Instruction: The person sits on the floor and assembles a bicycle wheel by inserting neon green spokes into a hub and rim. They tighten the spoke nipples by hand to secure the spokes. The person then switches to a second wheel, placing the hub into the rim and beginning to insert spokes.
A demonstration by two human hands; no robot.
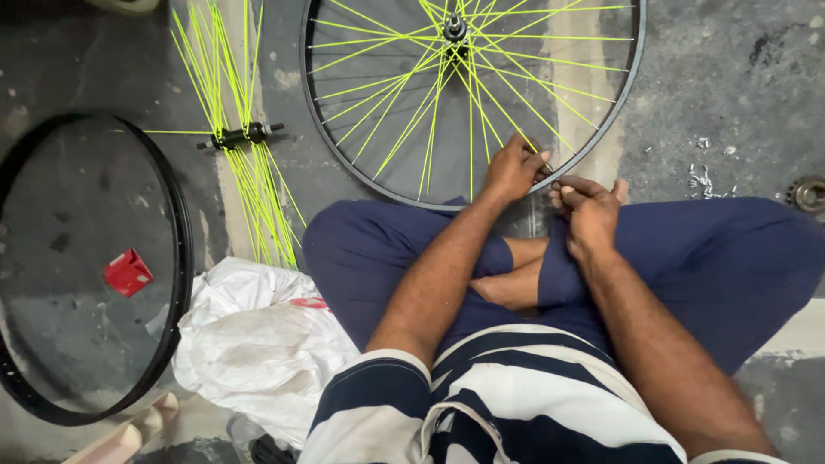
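A black bicycle wheel rim (339, 159) laced with neon yellow spokes (404, 94) lies on the concrete floor in front of my crossed legs, its hub (455, 28) near the top. My left hand (512, 167) pinches a spoke where it meets the rim's near edge. My right hand (589, 210) sits just beside it, fingers curled together near the same spot; whether it holds a small part I cannot tell.
A bare black rim (176, 215) lies at the left with a small red box (127, 271) inside it. A second hub (241, 135) with loose yellow spokes lies between the rims. White plastic bag (253, 344) by my left knee. Small metal bits (705, 176) and a sprocket (808, 193) at right.
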